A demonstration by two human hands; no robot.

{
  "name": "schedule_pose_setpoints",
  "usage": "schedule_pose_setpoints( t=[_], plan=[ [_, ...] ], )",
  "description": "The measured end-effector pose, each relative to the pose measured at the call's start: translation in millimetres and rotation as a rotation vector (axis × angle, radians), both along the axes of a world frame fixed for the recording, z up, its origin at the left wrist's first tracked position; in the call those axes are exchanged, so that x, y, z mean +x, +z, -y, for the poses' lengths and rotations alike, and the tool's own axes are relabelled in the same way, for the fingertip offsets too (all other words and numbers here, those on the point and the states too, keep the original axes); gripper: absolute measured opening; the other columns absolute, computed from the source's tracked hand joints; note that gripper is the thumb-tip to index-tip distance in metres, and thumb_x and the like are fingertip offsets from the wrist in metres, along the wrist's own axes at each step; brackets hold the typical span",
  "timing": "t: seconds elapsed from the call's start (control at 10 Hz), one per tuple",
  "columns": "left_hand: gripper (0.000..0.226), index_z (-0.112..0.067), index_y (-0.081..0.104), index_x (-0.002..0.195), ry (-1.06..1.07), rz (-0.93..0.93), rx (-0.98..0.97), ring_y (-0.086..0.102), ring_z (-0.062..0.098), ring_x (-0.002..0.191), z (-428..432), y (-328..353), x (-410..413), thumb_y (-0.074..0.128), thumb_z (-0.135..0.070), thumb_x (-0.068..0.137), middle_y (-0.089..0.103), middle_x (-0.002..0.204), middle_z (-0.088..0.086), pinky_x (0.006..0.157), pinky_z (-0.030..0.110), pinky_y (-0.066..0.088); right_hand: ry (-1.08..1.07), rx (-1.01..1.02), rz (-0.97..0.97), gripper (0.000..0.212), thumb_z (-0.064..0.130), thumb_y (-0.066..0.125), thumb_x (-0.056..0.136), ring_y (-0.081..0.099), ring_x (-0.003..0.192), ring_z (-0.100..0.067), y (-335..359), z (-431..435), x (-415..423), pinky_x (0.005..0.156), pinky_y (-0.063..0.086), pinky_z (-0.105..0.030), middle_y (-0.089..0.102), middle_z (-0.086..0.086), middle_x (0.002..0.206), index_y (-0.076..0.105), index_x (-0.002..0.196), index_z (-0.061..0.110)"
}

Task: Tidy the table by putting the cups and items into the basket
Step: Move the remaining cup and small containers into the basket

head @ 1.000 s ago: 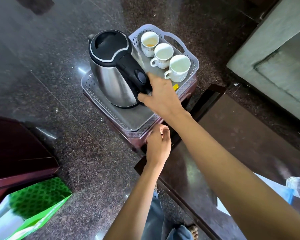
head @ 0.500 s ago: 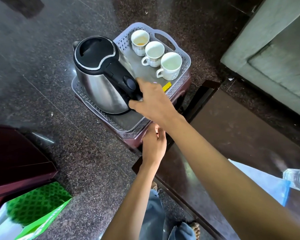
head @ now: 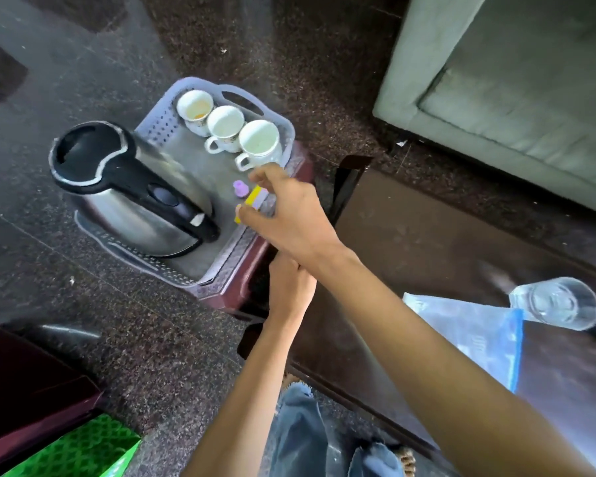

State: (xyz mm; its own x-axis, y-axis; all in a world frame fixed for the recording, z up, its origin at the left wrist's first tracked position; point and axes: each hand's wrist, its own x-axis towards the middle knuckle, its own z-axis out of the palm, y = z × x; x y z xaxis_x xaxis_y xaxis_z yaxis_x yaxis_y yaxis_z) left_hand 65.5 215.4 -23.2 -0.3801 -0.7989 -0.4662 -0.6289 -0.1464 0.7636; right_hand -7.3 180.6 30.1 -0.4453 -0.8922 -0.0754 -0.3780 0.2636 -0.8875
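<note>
Since the basket (head: pixel 159 122) sits on a low maroon stool (head: pixel 241 287) just beside the worktop (head: pixel 410 242), we note that items can cross over with a short reach.

Kettle (head: pixel 128 197): fills the left half of the basket, handle turned toward the person. We judge that suits an easy grip.

3 cups (head: pixel 225 127): in a row along the far right wall, close together, handles toward the kettle side. Packing them tight leaves a strip of basket floor free. In that strip lie a small purple piece (head: pixel 240 188) and a yellow-and-lilac box (head: pixel 253 199).

Right hand (head: pixel 289 215): over the box, fingers (head: pixel 260 173) half curled, thumb tip at the box's near end. There is motion blur here, so we cannot tell whether they pinch the box or are clear of it.

Left hand (head: pixel 289 290): low at the stool's near corner, its fingers hidden under the right forearm. We cannot tell if they grasp anything. We judge the hand is there to steady the stool.

On the worktop, well apart from the basket: 1 clear glass (head: pixel 558 304) and a blue-edged plastic pouch (head: pixel 472 335). We judge the task mostly done, with the glass the likeliest next item.
</note>
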Motion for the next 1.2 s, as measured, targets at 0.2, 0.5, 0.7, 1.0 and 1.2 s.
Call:
schedule_pose_setpoints(
  t=[0.2,0.5,0.7,1.0,1.2],
  plan=[
    [0.020,-0.010,0.058,0.112,-0.089,-0.025,-0.107,0.061,0.028,0.103,-40,-7,-56,0.049,-0.013,0.094,0.068,0.106,0.012,0.088,0.038,0.046,-0.350,-0.124,0.013,0.027,0.001,0.053,0.088,0.064,0.102,-0.014,8,-91,-72,0.092,0.050,-0.025,0.068,-0.005,0.107,0.059,0.113,0.007],
    [0.016,-0.018,0.059,0.104,-0.353,-0.061,-0.073,0.065,0.019,0.096,-169,-14,-137,0.045,-0.021,0.097,0.068,0.101,0.000,0.089,0.036,0.051,-0.753,0.039,-0.063,0.025,0.002,0.051,0.089,0.060,0.101,-0.007,-35,-299,-150,0.091,0.048,-0.019,0.065,0.002,0.108,0.058,0.112,0.008],
    [0.018,-0.014,0.058,0.106,-0.563,-0.038,0.006,0.060,0.021,0.096,-279,-25,-176,0.044,-0.023,0.099,0.067,0.100,0.002,0.079,0.030,0.042,-0.967,0.192,-0.104,0.023,0.003,0.055,0.084,0.059,0.079,-0.016,-67,-435,-164,0.079,0.049,-0.030,0.068,-0.005,0.100,0.060,0.106,0.009],
    [0.010,-0.020,0.059,0.093,-0.810,-0.005,0.024,0.062,0.020,0.091,-403,-55,-205,0.049,-0.019,0.094,0.068,0.094,0.000,0.077,0.024,0.043,-1.200,0.373,-0.102,0.024,0.001,0.057,0.082,0.063,0.099,-0.030,-116,-589,-163,0.085,0.045,-0.034,0.069,-0.012,0.103,0.061,0.105,0.005],
    [0.019,-0.009,0.059,0.105,-0.965,0.023,-0.019,0.060,0.019,0.088,-464,-75,-228,0.050,-0.022,0.095,0.065,0.098,0.003,0.074,0.021,0.039,-1.261,0.597,-0.182,0.023,0.011,0.061,0.082,0.056,0.099,-0.036,-154,-670,-161,0.086,0.035,-0.033,0.063,-0.014,0.105,0.060,0.104,0.006]
  ],
)
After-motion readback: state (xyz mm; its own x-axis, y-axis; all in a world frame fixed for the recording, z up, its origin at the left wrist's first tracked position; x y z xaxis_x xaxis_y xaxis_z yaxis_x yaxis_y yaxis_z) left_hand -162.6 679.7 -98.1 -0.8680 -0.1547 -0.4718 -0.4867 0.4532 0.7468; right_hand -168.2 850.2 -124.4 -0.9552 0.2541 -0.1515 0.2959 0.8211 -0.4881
